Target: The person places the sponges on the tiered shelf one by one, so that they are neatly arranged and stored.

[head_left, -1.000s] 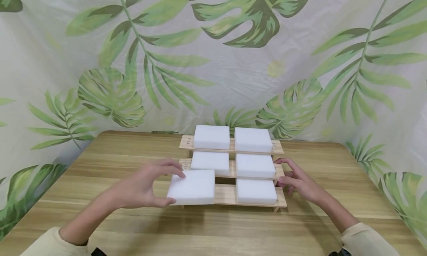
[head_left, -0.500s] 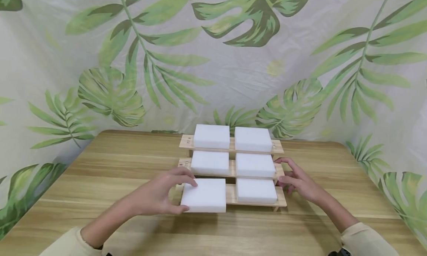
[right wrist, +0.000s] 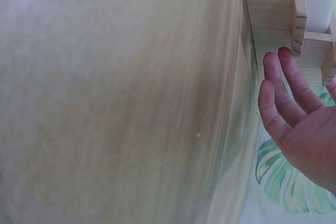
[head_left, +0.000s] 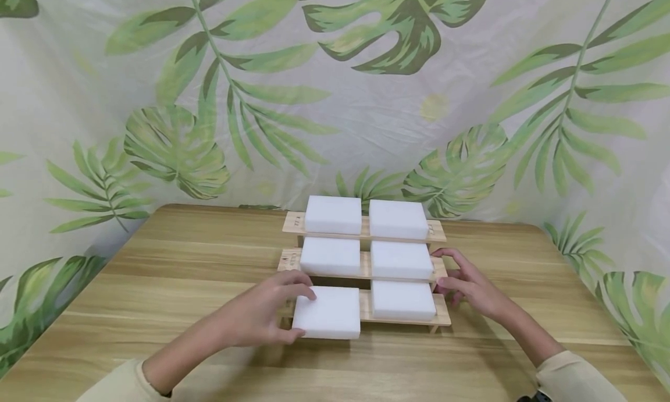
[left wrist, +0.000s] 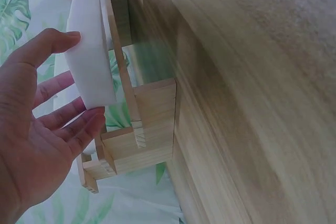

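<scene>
A white foam-like block (head_left: 327,313) is pinched at its left end by my left hand (head_left: 264,312), thumb on the near side and fingers on the far side. It sits over the left part of the lowest step of a three-step wooden rack (head_left: 364,313), jutting past its front edge. From the left wrist view, whether it touches the plank (left wrist: 122,69) cannot be told. My right hand (head_left: 473,285) is at the rack's right end, index finger and thumb by the middle step. Three of its fingers (right wrist: 287,95) extend beside the rack in the right wrist view.
Two white blocks stand on the top step, including the left one (head_left: 333,214). Two more are on the middle step, and one block (head_left: 403,300) lies on the lowest step's right. The rack stands on a wood-grain table (head_left: 183,262) before a leaf-print cloth (head_left: 377,128).
My left hand has carried the pinched block rightward and toward me, along the front of the lowest step. My right hand has stayed at the rack's right end.
</scene>
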A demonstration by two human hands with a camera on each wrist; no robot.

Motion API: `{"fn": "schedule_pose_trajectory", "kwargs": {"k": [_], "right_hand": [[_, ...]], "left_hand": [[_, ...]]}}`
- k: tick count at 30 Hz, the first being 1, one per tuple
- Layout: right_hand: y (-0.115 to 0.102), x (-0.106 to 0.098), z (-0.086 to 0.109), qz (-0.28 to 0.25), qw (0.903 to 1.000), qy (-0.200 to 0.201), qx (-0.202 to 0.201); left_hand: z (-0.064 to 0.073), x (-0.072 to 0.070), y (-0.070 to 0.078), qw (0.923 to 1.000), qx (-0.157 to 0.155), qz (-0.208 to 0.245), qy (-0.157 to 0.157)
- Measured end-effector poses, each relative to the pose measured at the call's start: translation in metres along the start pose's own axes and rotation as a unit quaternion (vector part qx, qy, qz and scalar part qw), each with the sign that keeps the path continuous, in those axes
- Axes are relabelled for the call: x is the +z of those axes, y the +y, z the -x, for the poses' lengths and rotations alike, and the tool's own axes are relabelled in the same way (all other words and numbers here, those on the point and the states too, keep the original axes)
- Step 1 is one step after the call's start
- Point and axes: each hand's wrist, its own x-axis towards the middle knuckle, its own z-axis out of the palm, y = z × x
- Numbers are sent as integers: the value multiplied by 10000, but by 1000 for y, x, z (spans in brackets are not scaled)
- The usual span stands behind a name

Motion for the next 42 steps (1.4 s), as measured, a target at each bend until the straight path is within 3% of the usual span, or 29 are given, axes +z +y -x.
{"fn": "schedule_pose_trajectory", "kwargs": {"k": [5,15,26,34,42], "right_hand": [[0,0,0,25,10000,4,13],[0,0,0,78,10000,27,17],[-1,0,0,56,10000,5,29],[1,0,0,42,10000,-1,7],[0,0,0,23,10000,-13,-15]], "left_hand": [[3,2,-2,9999,-13,-124,-42],[5,2,-4,9985,137,-484,231],[4,-1,-5,9996,-191,208,-35],[1,0,-6,9990,-284,339,9],[-4,0,-11,9995,-129,166,241]]}}
